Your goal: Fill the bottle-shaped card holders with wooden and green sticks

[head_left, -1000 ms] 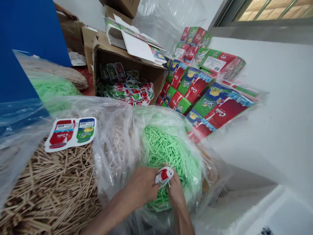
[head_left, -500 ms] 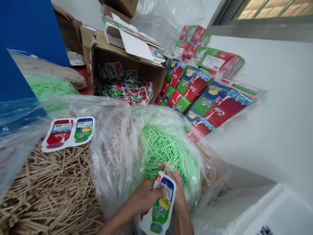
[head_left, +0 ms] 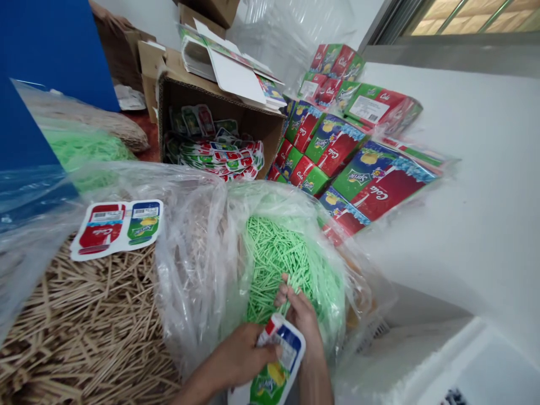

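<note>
head view: the left hand [head_left: 240, 355] is clamped on a printed card [head_left: 276, 368], thumb on its face and fingers under it, at the near edge of the picture. the card shows a green bottle print and a blue and red top, and its lower part runs out of frame. the right hand [head_left: 304, 318] sits just beyond the card, its fingertips [head_left: 286, 292] pinched together on a few green sticks [head_left: 278, 253] in the heap inside the clear bag [head_left: 198, 247].

a second ago the card was curled small between both hands, right against the green heap. half a second ago it lay opened out, with the right hand behind it. now the card has dropped nearer and rests in the left hand alone, while the right hand has reached forward into the sticks. so the card is out of the way and the picking falls to the right hand.

to the left, tan sticks [head_left: 84, 320] fill another bag, with a second card [head_left: 118, 228] lying flat on them. farther off, a cardboard box [head_left: 253, 121] holds a loose stack of cards [head_left: 219, 154]. to its right, wrapped cartons [head_left: 350, 163] in red and green lean on a white surface [head_left: 464, 197]. a blue panel [head_left: 42, 56] stands far left.
</note>
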The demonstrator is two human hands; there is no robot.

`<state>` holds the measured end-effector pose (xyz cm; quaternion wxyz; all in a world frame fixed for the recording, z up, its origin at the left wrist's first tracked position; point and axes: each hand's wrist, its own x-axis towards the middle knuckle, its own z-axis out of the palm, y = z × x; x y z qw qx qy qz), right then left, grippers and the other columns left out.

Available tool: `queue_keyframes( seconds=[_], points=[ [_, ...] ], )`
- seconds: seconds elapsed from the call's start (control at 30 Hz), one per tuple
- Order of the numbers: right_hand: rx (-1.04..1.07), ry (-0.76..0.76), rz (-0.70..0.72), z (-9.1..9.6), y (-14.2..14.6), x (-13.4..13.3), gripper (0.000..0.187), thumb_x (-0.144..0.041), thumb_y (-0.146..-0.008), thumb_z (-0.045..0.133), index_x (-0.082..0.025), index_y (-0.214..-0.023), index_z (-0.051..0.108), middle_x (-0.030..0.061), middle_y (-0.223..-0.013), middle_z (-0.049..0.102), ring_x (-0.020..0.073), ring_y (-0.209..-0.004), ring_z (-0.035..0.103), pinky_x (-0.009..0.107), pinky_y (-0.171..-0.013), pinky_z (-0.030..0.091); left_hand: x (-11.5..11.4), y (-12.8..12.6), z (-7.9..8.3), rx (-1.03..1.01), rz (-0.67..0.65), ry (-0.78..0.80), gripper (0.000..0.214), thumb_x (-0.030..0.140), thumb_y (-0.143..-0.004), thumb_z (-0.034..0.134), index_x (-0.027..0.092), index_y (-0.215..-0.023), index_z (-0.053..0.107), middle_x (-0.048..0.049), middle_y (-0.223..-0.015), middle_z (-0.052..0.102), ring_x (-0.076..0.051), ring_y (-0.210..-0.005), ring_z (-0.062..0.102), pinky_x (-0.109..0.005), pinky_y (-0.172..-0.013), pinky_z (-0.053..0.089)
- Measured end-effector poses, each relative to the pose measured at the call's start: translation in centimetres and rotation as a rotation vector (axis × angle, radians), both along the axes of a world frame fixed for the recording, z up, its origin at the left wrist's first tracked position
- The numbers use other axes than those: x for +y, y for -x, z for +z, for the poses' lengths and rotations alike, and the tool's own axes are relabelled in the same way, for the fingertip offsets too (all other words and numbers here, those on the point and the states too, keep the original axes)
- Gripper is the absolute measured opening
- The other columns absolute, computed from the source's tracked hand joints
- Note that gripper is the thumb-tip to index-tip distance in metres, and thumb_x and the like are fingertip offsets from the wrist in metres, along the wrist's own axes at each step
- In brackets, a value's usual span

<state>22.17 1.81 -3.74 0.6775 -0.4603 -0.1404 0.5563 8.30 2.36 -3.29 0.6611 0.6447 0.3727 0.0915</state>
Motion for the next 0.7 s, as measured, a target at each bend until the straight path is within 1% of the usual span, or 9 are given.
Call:
queue_keyframes(
  seconds=[0.1, 0.17, 0.23, 0.3, 0.37, 0.47, 0.53, 0.7],
  points=[
    [0.071, -0.014, -0.032, 1.0, 0.1, 0.3, 0.027, -0.023, -0.054, 0.086, -0.021, -0.076, 0.071, -0.0039, -0.07, 0.063, 0.0095, -0.058, 0.052, 0.02, -0.054, 0.047, -0.6, 0.3, 0.7, -0.008, -0.116, -0.124, 0.019, 0.03, -0.071, 0.053, 0.022, -0.056, 0.043, 0.0052, -0.057, 0.043, -0.015, -0.057, 0.043, -0.026, -0.054, 0.029],
    [0.095, -0.014, 0.018, 1.1, 0.5, 0.1, 0.028, -0.025, -0.055, 0.086, -0.022, -0.079, 0.071, -0.004, -0.071, 0.063, 0.0087, -0.057, 0.052, 0.02, -0.054, 0.046, -0.7, 0.2, 0.8, -0.006, -0.136, -0.195, 0.023, 0.03, -0.074, 0.051, 0.022, -0.056, 0.038, 0.0052, -0.057, 0.04, -0.014, -0.057, 0.042, -0.027, -0.055, 0.027],
    [0.1, -0.016, 0.1, 0.7, 1.0, -0.5, 0.026, -0.027, -0.059, 0.085, -0.022, -0.081, 0.072, -0.004, -0.071, 0.062, 0.0084, -0.056, 0.052, 0.021, -0.055, 0.046, -0.5, 0.1, 0.6, -0.002, -0.13, -0.232, 0.024, 0.029, -0.076, 0.048, 0.022, -0.057, 0.036, 0.0054, -0.057, 0.039, -0.014, -0.058, 0.041, -0.027, -0.055, 0.027],
    [0.096, -0.021, 0.182, 0.1, 1.3, -1.1, 0.023, -0.03, -0.064, 0.083, -0.023, -0.083, 0.072, -0.0041, -0.07, 0.06, 0.0089, -0.056, 0.052, 0.022, -0.056, 0.046, -0.3, 0.2, 0.4, 0.004, -0.129, -0.242, 0.024, 0.028, -0.076, 0.047, 0.022, -0.057, 0.034, 0.0059, -0.056, 0.038, -0.013, -0.057, 0.04, -0.026, -0.054, 0.027],
    [0.093, -0.02, 0.227, -0.5, 1.3, -1.6, 0.022, -0.032, -0.066, 0.081, -0.022, -0.084, 0.072, -0.0042, -0.068, 0.058, 0.0097, -0.057, 0.052, 0.023, -0.056, 0.046, -0.2, 0.5, 0.3, 0.005, -0.152, -0.243, 0.025, 0.028, -0.076, 0.048, 0.021, -0.056, 0.035, 0.0064, -0.054, 0.037, -0.012, -0.055, 0.039, -0.025, -0.052, 0.026],
    [0.118, -0.001, 0.238, -0.8, 1.0, -1.8, 0.027, -0.031, -0.063, 0.083, -0.02, -0.086, 0.072, -0.0044, -0.066, 0.055, 0.0097, -0.057, 0.052, 0.023, -0.056, 0.046, -0.3, 0.9, 0.4, -0.03, -0.216, -0.245, 0.025, 0.027, -0.074, 0.052, 0.021, -0.055, 0.036, 0.0077, -0.052, 0.036, -0.01, -0.05, 0.036, -0.024, -0.049, 0.024],
    [0.123, 0.013, 0.237, -0.8, 0.9, -1.8, 0.029, -0.03, -0.062, 0.083, -0.02, -0.086, 0.072, -0.004, -0.067, 0.056, 0.0098, -0.057, 0.052, 0.023, -0.056, 0.046, -0.2, 1.0, 0.3, -0.063, -0.235, -0.249, 0.025, 0.025, -0.074, 0.052, 0.021, -0.055, 0.037, 0.0081, -0.052, 0.036, -0.009, -0.049, 0.034, -0.023, -0.048, 0.025],
    [0.034, 0.035, 0.265, -1.0, 1.3, -2.1, 0.027, -0.037, -0.066, 0.079, -0.023, -0.087, 0.071, -0.0014, -0.07, 0.059, 0.0133, -0.059, 0.056, 0.025, -0.054, 0.047, 0.3, 0.8, -0.2, -0.085, -0.178, -0.244, 0.025, 0.023, -0.075, 0.052, 0.02, -0.056, 0.037, 0.0079, -0.054, 0.037, -0.009, -0.052, 0.036, -0.021, -0.048, 0.028]
  ],
)
